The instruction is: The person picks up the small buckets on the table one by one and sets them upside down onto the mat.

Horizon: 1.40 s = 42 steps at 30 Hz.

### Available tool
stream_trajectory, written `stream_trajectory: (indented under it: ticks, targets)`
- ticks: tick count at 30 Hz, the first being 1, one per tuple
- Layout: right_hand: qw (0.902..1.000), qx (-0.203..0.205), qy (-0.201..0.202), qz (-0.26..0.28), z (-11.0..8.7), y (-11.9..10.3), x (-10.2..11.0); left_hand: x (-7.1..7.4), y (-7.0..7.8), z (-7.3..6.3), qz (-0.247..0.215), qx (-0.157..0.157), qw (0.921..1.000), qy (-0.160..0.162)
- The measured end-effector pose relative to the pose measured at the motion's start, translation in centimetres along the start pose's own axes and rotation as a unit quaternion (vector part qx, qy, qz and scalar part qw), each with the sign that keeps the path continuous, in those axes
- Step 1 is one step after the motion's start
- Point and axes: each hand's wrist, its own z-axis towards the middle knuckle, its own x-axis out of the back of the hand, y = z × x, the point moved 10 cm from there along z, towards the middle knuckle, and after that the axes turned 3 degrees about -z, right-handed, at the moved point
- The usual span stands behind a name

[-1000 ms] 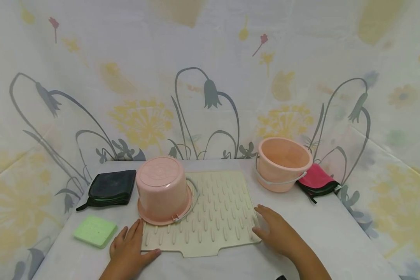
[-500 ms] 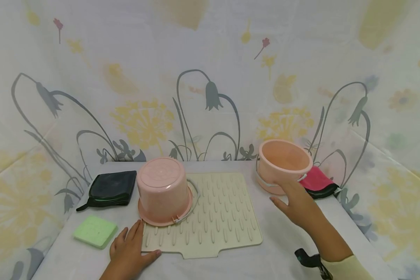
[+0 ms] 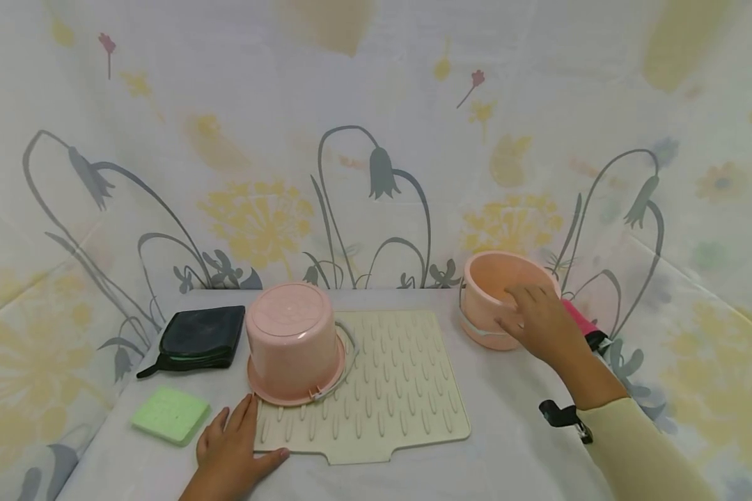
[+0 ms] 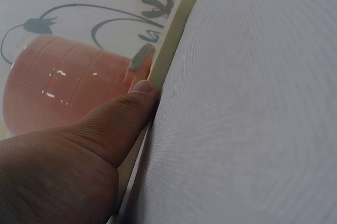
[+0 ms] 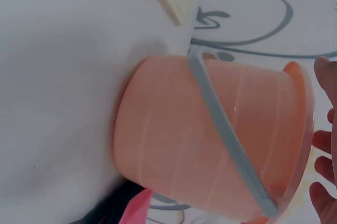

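My left hand [image 3: 228, 445] rests at the near left corner of a cream ridged mat [image 3: 401, 390], fingers along its left edge and thumb at its front edge. On the mat's left part stands a pink bucket [image 3: 290, 348], upside down, with its grey handle lying to the right. A second pink bucket [image 3: 485, 313] stands upright at the back right. Over its near rim hovers my right hand [image 3: 542, 323], fingers spread and loosely bent. In the right wrist view, fingertips [image 5: 322, 140] show just beyond the rim, and the grey handle [image 5: 226, 124] hangs down the bucket's side.
A black padded piece with a loop [image 3: 200, 337] and a green sponge [image 3: 170, 415] lie left of the mat. Behind my right hand is a pink and black cloth piece [image 3: 581, 321], partly hidden. A flower-printed curtain [image 3: 376, 229] rises behind the white table [image 3: 495, 445].
My right hand has left the mat's right edge and moved up and away to the upright bucket's rim. The left hand, mat and both buckets stay in place.
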Motion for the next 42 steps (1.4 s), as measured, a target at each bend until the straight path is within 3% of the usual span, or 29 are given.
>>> stream_trajectory:
  ticks: [4, 7, 13, 16, 25, 33, 42]
  targets:
    - [0.9985, 0.037, 0.025, -0.031, 0.5, 0.4, -0.4, 0.1, 0.1, 0.0, -0.004, -0.001, 1.0, 0.0]
    - [0.9975, 0.042, 0.027, -0.05, 0.8, 0.8, -0.9, 0.1, 0.1, 0.0, -0.004, 0.0, 1.0, 0.0]
    - [0.9956, -0.044, -0.062, -0.054, 0.7, 2.6, -3.8, 0.0, -0.1, 0.0, 0.003, 0.003, 1.0, 0.005]
    - [0.9938, -0.053, -0.077, -0.06, 0.6, 2.9, -4.7, -0.1, -0.2, 0.1, 0.005, 0.005, 1.0, 0.003]
    - [0.9958, -0.044, -0.021, -0.078, 0.6, 3.2, -5.2, -0.1, -0.4, 0.3, 0.007, 0.004, 1.0, 0.005]
    - [0.9958, -0.057, -0.035, -0.063, 0.6, 3.3, -5.3, -0.3, -0.4, 0.3, 0.011, 0.002, 0.9999, 0.009]
    - [0.9968, 0.011, 0.032, -0.072, 0.0, 1.6, -3.3, -0.4, -0.5, 0.4, 0.01, 0.007, 0.9999, 0.002]
